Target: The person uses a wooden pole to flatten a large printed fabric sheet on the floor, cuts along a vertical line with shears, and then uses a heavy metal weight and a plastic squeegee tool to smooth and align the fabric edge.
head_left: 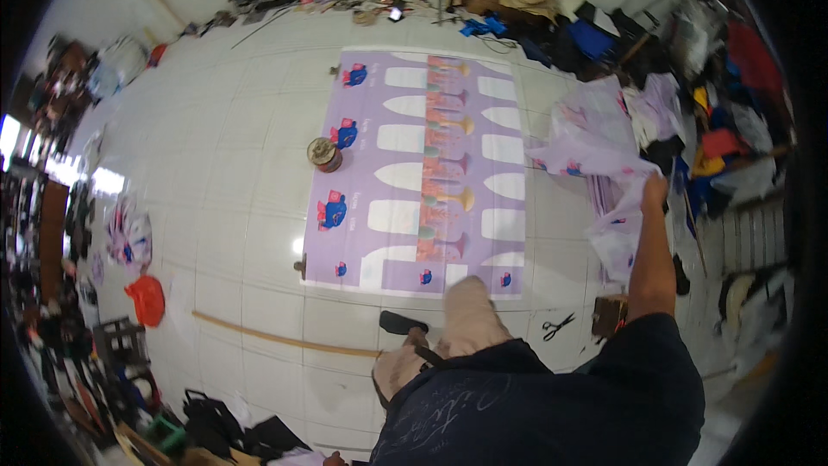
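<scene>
On the right, my right hand (pixel 655 191) is closed on a crumpled lilac printed sheet (pixel 595 136), which hangs and spreads over a heap beside it. At the lower edge only a bit of my left hand (pixel 334 459) shows, close to some pale lilac material (pixel 297 456); its fingers are mostly cut off. In front of me a large lilac printed sheet (pixel 401 179) with white cut-out shapes lies flat on the tiled floor. A round tin (pixel 324 155) stands on its left edge. Small dark weights (pixel 299 267) sit at that edge too.
Black scissors (pixel 559 325) and a brown block (pixel 609 316) lie on the floor near my right side. A long wooden stick (pixel 285 336) lies to the left, with an orange-red bag (pixel 147 300) beyond it. Piles of cloth and clutter (pixel 595 34) line the walls.
</scene>
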`<state>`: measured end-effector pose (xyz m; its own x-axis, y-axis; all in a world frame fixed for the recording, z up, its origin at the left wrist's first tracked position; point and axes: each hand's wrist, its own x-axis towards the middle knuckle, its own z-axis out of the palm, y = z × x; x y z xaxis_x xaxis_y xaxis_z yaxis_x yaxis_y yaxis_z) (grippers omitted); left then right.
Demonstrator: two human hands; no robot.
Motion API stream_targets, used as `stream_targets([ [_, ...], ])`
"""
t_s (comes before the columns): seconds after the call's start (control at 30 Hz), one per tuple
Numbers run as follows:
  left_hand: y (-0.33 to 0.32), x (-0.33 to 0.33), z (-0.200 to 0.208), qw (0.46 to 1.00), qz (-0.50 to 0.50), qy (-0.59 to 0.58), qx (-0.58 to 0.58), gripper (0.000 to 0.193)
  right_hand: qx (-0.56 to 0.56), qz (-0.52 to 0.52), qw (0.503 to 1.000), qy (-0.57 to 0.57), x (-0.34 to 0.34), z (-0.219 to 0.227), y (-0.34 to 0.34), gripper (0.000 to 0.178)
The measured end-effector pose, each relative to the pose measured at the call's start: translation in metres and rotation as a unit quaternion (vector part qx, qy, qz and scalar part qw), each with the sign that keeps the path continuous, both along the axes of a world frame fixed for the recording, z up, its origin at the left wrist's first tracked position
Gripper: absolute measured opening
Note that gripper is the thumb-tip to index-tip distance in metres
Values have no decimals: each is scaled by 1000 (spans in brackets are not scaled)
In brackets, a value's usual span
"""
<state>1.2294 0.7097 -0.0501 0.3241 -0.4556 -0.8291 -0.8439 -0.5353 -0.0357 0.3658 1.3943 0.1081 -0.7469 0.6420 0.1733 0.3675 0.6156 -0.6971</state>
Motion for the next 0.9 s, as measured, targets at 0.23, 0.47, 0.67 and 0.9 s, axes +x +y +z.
stream_targets([
  [0.23, -197, -110, -8, 958, 172, 183, -140, 33, 107, 163, 973, -127, 52, -85, -308, 59],
  [0.47, -307, -413, 7, 894, -182, 404, -59, 44, 167, 169, 933, -269, 58, -201, -424, 49],
  [0.67, -528, -488, -40, 943, -155, 290, -52, 44, 117, 127, 932, -318, -6, -241, -587, 49],
  [0.9, -710, -582, -48, 950, -253, 166, -80, 44, 142, 71, 943, -293, -79, -150, -675, 43],
])
